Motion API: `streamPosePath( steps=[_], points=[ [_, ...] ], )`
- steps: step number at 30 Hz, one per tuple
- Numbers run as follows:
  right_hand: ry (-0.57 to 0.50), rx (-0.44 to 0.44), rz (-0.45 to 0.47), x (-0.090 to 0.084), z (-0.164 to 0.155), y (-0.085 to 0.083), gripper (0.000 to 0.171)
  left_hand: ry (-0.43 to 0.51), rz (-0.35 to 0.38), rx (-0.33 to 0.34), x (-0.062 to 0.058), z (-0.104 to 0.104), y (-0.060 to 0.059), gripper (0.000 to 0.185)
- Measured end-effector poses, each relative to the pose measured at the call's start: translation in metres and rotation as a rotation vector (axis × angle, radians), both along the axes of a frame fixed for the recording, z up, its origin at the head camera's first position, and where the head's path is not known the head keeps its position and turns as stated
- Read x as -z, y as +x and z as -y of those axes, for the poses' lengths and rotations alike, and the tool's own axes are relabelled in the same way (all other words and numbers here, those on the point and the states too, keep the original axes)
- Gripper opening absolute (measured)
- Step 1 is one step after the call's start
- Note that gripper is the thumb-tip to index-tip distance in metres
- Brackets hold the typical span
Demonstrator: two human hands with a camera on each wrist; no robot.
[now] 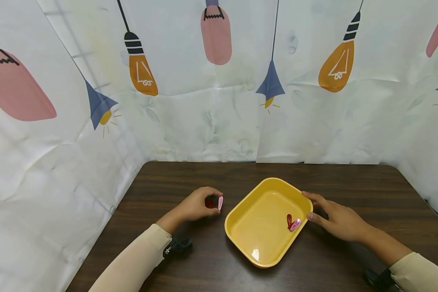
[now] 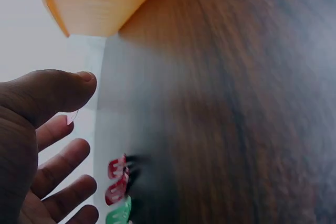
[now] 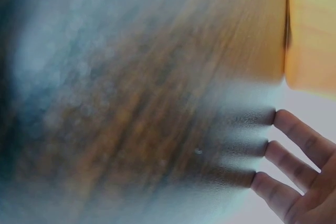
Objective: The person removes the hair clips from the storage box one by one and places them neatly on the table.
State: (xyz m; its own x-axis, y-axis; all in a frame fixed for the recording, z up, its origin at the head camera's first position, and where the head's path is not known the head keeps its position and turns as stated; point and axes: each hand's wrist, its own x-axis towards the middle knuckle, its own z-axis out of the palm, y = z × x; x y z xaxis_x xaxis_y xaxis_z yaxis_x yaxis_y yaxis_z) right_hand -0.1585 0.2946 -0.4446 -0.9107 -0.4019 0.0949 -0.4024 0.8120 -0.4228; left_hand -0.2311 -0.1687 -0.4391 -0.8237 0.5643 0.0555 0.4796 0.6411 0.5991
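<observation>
My left hand [image 1: 198, 205] pinches a pink snap hair clip [image 1: 220, 203] between thumb and index finger, to the left of a yellow tray [image 1: 246, 207]. In the left wrist view only a bit of the pink clip [image 2: 72, 117] shows below the thumb. Red hair clips [image 2: 117, 179] and a green hair clip [image 2: 119, 212] lie on the table beyond the fingers. Inside the tray, a red hair clip [image 1: 289, 220] lies against another pink hair clip [image 1: 295, 224]. My right hand [image 1: 337, 219] rests at the tray's right rim, thumb and index finger extended, other fingertips touching the table.
The dark wood-grain table [image 1: 190, 174] ends at the back against a white patterned cloth [image 1: 204, 121], which also hangs along the left and right sides. A dark wrist device [image 1: 177, 246] sits at the left sleeve.
</observation>
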Motion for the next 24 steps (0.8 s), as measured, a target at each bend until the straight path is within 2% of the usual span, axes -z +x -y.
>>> streamPosePath(
  steps=[9, 24],
  points=[
    [0.005, 0.000, 0.001, 0.003, 0.000, -0.001, 0.064, -0.030, -0.014, 0.015, 0.007, 0.006, -0.003, 0.049],
    [0.014, 0.000, -0.004, -0.001, 0.000, -0.001, 0.064, -0.082, -0.028, -0.008, 0.014, 0.011, -0.007, 0.048]
  ],
)
